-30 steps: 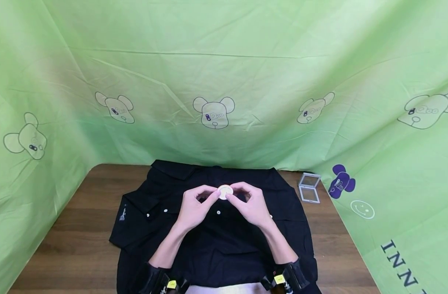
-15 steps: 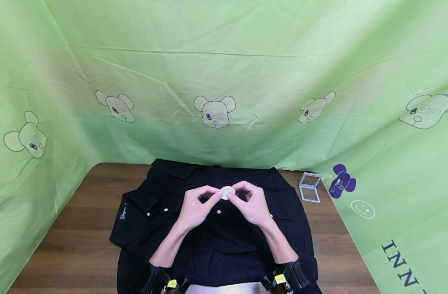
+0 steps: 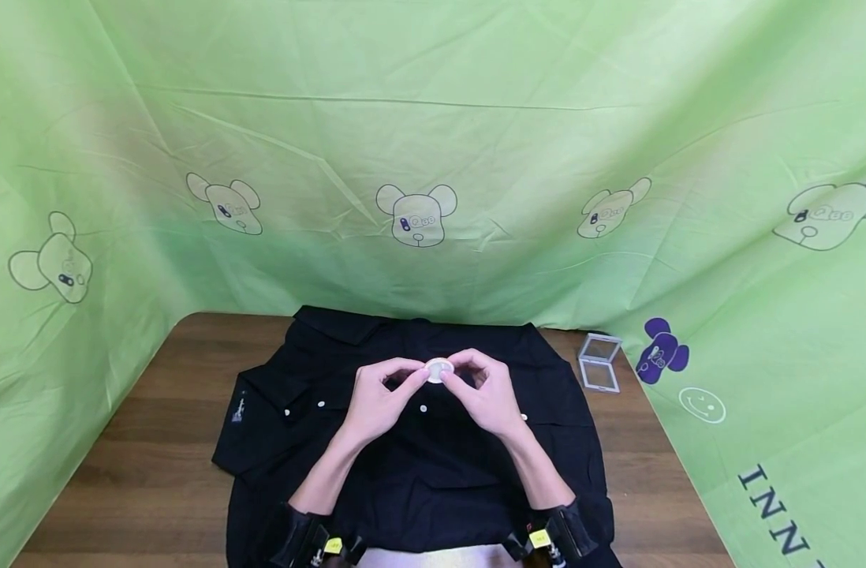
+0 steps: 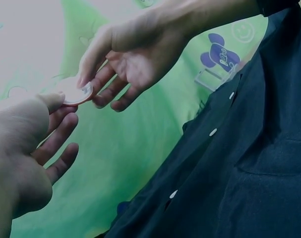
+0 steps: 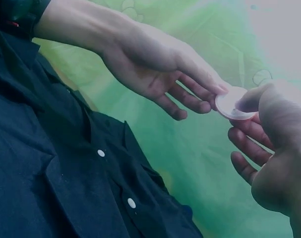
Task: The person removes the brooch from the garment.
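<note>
A small round white disc (image 3: 438,366) with a thin orange-red edge is held up above a dark button shirt (image 3: 433,481). My left hand (image 3: 378,401) pinches the disc's left side between thumb and fingers. Its right side is pinched by my right hand (image 3: 486,396). In the left wrist view the disc (image 4: 73,92) shows a pale face, with a thumb on each side. The right wrist view has the same disc (image 5: 229,105) tilted, its underside partly hidden by fingers. What kind of disc it is, I cannot tell.
A small clear hinged case (image 3: 599,364) stands opened at the back right of the brown wooden table (image 3: 149,442). Green printed cloth (image 3: 419,142) hangs behind and at both sides. The shirt spreads across the table's middle. A pale shiny surface (image 3: 440,558) shows at the front.
The disc has shifted very slightly to the right and its tilt has changed a little. Both hands keep their pinch on it; shirt and case stay put.
</note>
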`<act>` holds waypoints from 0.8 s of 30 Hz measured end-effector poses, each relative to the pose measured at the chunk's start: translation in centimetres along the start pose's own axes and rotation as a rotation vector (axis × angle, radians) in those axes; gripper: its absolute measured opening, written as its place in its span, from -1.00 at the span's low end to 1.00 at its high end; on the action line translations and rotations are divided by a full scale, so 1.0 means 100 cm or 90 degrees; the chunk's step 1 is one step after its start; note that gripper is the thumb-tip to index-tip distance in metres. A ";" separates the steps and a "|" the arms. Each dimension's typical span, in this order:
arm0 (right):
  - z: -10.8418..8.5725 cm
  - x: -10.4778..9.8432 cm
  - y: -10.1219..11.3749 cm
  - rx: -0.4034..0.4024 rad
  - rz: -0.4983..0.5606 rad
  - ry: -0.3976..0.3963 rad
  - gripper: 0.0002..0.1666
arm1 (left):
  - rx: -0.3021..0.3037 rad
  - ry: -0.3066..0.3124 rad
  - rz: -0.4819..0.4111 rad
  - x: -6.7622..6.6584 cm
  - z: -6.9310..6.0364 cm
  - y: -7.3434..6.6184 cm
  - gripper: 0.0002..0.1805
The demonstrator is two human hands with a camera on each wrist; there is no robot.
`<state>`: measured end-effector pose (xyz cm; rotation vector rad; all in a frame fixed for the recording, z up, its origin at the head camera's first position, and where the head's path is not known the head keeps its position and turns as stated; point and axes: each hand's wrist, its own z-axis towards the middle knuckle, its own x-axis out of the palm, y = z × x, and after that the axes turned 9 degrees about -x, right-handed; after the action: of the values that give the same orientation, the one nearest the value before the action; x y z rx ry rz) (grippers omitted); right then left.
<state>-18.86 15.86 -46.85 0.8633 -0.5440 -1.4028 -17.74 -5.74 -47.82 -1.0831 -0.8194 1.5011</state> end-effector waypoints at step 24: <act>0.003 -0.020 0.011 0.023 0.050 0.204 -0.66 | 0.374 -0.051 0.102 -0.015 0.009 -0.009 -0.73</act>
<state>-18.66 17.76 -45.53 1.0608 -0.3539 -1.1567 -18.21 -6.99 -46.37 -0.6597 -0.3052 1.7778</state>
